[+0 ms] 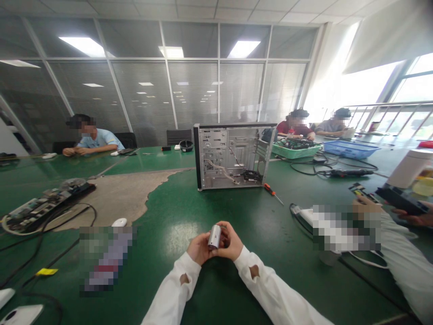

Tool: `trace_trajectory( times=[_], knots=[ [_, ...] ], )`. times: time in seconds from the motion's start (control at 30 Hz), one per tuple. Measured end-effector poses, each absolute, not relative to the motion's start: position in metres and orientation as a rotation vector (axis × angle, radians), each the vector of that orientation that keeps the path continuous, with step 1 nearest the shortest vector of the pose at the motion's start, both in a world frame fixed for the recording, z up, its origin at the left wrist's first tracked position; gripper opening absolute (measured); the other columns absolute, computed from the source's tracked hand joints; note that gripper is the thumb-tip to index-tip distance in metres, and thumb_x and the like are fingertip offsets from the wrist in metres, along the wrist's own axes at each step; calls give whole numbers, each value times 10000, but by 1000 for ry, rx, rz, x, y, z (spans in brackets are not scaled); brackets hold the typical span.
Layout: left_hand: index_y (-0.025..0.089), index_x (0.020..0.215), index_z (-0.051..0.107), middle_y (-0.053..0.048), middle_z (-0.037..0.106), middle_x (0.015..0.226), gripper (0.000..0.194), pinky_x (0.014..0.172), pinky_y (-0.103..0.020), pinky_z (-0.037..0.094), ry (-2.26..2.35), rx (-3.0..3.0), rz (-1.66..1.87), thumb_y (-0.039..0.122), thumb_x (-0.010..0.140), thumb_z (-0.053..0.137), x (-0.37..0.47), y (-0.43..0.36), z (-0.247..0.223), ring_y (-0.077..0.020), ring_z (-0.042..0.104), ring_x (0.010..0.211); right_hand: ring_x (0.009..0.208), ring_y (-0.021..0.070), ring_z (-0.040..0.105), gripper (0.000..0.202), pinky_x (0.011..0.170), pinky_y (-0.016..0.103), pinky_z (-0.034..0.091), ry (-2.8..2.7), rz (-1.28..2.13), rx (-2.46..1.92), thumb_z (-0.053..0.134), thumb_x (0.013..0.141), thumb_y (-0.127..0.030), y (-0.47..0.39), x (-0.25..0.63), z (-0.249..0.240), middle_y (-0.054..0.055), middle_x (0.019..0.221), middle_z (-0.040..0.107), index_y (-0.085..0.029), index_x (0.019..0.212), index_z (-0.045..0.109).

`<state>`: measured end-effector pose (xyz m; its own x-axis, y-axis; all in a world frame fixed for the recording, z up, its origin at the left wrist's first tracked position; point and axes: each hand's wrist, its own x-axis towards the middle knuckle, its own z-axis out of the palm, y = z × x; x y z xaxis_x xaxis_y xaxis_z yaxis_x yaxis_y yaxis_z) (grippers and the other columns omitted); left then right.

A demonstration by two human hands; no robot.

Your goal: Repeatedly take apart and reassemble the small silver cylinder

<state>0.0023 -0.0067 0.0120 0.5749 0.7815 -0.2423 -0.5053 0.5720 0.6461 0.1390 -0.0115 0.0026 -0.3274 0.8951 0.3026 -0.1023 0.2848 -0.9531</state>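
Head view, cylinder [215, 236], green table [176, 207], glass partition [193, 92]

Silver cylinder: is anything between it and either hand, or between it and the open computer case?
Nothing visible. The left hand and right hand both hold the cylinder, and only green tabletop shows between it and the case. The screwdriver lies by the case's lower right corner, off that line.
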Motion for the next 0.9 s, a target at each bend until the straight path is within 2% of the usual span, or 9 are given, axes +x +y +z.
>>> trace_trajectory(
  times=[0.2, 0.33, 0.53, 0.7, 0.9],
  knots=[
    [115, 767, 553, -68, 606, 699, 217, 492, -221, 391, 736, 624, 959, 311, 674, 544, 3, -6, 14, -155, 559, 630, 843, 170, 499, 692, 622, 267, 424, -1621, 869, -987, 671, 454, -153, -17, 140, 8, 21, 901, 492, -237, 1017, 277],
    [152, 753, 518, -3, 566, 636, 230, 479, -196, 364, 809, 764, 1074, 298, 611, 624, 9, -9, 13, -109, 525, 562, 843, 166, 493, 684, 642, 275, 432, -1687, 736, -1088, 641, 457, -155, -18, 140, 8, 35, 944, 476, -219, 1038, 285],
    [157, 755, 508, -6, 566, 738, 316, 669, -236, 400, 884, 1166, 1170, 228, 513, 699, 11, -10, 15, -133, 535, 718, 885, 183, 473, 657, 682, 285, 433, -1734, 585, -1109, 592, 459, -144, -19, 138, 3, 64, 1008, 455, -186, 1057, 324],
    [157, 780, 492, -20, 577, 748, 365, 701, -272, 411, 919, 1205, 1169, 207, 492, 710, 8, -9, 14, -151, 548, 731, 899, 192, 467, 657, 689, 288, 431, -1740, 568, -1104, 588, 458, -144, -19, 137, 3, 69, 1016, 454, -177, 1063, 334],
    [136, 803, 525, -52, 598, 784, 364, 689, -276, 410, 903, 1092, 1160, 240, 505, 707, 4, -1, 0, -165, 560, 745, 876, 170, 472, 698, 658, 273, 435, -1793, 722, -1063, 626, 461, -157, -19, 141, 12, 59, 1032, 442, -198, 1079, 304]
  ],
)
